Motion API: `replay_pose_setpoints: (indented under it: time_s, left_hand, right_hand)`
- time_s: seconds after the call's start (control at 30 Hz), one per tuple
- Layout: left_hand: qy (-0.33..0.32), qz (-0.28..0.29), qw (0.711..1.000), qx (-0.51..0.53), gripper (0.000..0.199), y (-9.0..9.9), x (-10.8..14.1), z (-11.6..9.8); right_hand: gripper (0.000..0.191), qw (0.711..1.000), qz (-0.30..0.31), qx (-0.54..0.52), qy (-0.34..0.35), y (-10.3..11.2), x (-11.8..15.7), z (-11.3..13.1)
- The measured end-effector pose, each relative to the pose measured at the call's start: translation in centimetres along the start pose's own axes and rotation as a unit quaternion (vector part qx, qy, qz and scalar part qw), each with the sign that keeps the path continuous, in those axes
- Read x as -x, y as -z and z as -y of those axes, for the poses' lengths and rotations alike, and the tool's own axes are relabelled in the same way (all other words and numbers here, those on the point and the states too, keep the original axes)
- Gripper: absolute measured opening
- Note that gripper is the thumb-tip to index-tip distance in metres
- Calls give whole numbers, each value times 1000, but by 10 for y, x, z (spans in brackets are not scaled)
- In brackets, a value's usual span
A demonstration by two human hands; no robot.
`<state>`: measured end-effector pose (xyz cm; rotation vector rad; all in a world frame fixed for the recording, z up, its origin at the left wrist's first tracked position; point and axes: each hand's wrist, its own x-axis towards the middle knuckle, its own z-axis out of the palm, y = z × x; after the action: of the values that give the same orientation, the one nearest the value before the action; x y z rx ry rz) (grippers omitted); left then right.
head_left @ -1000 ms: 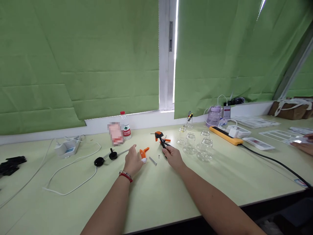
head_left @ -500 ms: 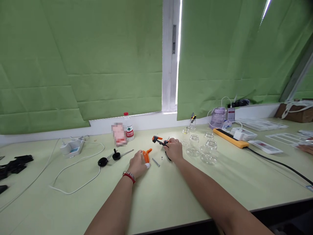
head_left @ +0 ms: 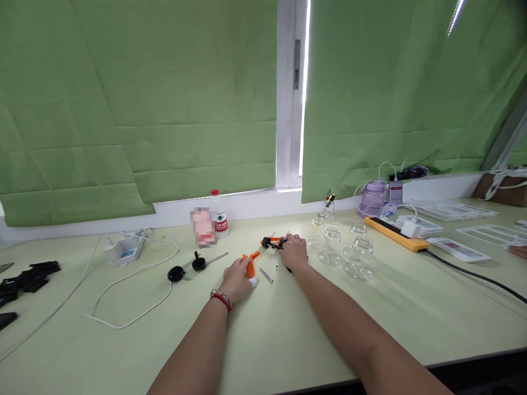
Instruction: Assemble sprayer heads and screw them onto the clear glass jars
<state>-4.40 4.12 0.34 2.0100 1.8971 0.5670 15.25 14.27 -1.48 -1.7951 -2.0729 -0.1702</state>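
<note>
My left fingers [head_left: 235,267]: curled at orange piece [head_left: 251,267], grip unclear | right fingers [head_left: 295,240]: over black-and-orange tool [head_left: 265,242], closure hidden | I judge both light, stiff; grasp mid-body.

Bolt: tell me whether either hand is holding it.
No, the bolt lies on the table between the left hand and the right hand.

The right hand [head_left: 294,252] hides part of the clamp [head_left: 267,242]; pixelation blurs a pink item [head_left: 203,224]; the left edge cuts off black pieces [head_left: 31,280].
</note>
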Motion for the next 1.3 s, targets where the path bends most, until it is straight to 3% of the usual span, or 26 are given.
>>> replay_pose_setpoints:
  time_s: [0.2,0.33,0.47,0.6,0.73,0.97,1.3]
  left_hand:
    - [5,-10,1000,-6,61,-3,-1,3]
    - [15,-50,999,-7,61,-8,-7,10]
    - [28,-162,986,-14,51,2,-15,24]
    - [54,-308,950,-21,49,25,-18,45]
    - [100,-374,922,-7,53,34,-18,64]
    - [133,-339,931,-13,40,25,-23,72]
    - [125,-316,940,-40,22,31,-16,61]
  right_hand:
    - [30,999,32,6,-28,-4,-1,-1]
    - [28,999,36,-2,-35,-2,3,-2]
    - [26,999,24,-16,-28,2,7,-1]
    - [30,999,1,-32,0,7,13,9]
    - [27,996,-2,-50,70,14,26,32]
    - [24,976,44,-66,203,20,53,76]
    - [21,975,75,-61,201,17,60,79]
